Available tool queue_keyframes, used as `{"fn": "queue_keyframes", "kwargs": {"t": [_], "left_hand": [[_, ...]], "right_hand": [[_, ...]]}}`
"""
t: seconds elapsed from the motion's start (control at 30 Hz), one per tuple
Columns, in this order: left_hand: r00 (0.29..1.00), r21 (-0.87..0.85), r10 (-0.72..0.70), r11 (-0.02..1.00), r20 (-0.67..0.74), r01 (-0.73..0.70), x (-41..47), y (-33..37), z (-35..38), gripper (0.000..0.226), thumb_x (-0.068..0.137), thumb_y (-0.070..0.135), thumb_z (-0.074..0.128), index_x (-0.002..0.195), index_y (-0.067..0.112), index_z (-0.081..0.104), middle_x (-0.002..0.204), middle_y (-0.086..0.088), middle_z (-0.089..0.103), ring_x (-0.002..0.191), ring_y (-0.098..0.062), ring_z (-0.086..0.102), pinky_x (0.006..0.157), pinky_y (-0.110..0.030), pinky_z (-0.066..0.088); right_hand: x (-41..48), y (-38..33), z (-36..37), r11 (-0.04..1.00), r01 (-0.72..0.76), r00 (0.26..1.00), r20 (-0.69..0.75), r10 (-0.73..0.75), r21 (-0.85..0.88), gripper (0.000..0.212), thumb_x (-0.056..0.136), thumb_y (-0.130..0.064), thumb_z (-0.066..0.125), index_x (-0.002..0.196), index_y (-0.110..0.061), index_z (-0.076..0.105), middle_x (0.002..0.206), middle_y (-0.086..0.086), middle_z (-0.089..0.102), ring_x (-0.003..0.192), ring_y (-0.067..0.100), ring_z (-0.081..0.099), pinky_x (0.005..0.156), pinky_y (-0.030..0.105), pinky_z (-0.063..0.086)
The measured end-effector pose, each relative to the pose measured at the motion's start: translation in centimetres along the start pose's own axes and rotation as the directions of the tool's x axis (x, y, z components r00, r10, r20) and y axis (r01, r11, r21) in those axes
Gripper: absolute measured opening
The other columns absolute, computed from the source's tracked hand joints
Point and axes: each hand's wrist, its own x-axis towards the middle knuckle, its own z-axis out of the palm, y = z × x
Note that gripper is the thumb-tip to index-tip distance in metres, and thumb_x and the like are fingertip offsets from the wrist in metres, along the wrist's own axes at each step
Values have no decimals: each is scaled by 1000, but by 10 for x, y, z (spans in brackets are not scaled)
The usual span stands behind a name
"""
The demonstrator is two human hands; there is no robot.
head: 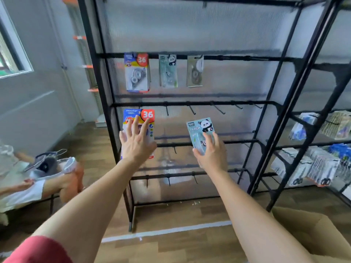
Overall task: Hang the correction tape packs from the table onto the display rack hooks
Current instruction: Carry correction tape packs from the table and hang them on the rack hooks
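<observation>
A black display rack stands in front of me. Three correction tape packs hang on its upper rail: a blue and red "36" pack, a panda pack and a grey pack. At the left end of the second rail is another "36" pack. My left hand lies over its front with fingers spread and straight. My right hand grips the lower part of a light blue panda pack, held upright below the second rail's bare hooks.
A second black rack at the right carries stacked packaged goods. A cardboard box sits on the wooden floor at the lower right. Another person sits at a table at the left. White tape marks the floor.
</observation>
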Motion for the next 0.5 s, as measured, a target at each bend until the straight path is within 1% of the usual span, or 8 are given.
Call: {"fn": "queue_keyframes", "kwargs": {"t": [0.07, 0.17, 0.33, 0.43, 0.5], "left_hand": [[999, -18, 23, 1000, -29, -23, 34, 1, -1, 78, 85, 34, 57, 151, 31, 15, 160, -4, 4, 147, -24, -3, 116, -50, 7], [996, -68, 4, 998, -90, -11, 78, 3, 2, 77, 85, 31, 59, 150, 33, 17, 160, -4, 4, 146, -25, -2, 116, -51, 7], [976, -54, 31, 998, -214, -44, 146, 2, 16, 75, 87, 36, 61, 149, 30, 19, 159, -6, 6, 146, -28, 2, 115, -54, 10], [962, -55, 12, 998, -272, -28, 183, 3, 24, 76, 87, 38, 61, 150, 28, 20, 159, -6, 6, 146, -28, 2, 115, -55, 10], [950, -68, -8, 998, -311, -14, 205, 3, 24, 75, 88, 39, 61, 150, 29, 20, 160, -6, 5, 146, -27, 0, 116, -53, 7]], "right_hand": [[33, -6, 6, 1000, 25, 999, -33, -25, 10, 62, 88, -35, 65, 140, -10, 43, 148, 16, 33, 124, 35, 42, 97, 41, 41], [80, -11, 15, 998, 51, 996, -76, -48, 35, 60, 85, -33, 68, 137, -10, 47, 144, 16, 38, 120, 36, 44, 96, 43, 40], [155, -15, 33, 989, 124, 982, -151, -110, 86, 60, 84, -30, 71, 135, -8, 49, 146, 19, 38, 125, 39, 42, 98, 43, 40], [194, -17, 43, 980, 170, 976, -157, -153, 102, 61, 87, -33, 67, 139, -11, 45, 151, 16, 32, 133, 36, 36, 102, 43, 37], [220, -18, 47, 971, 213, 967, -166, -193, 110, 62, 89, -35, 64, 142, -13, 41, 153, 15, 29, 137, 33, 32, 106, 42, 34]]}}
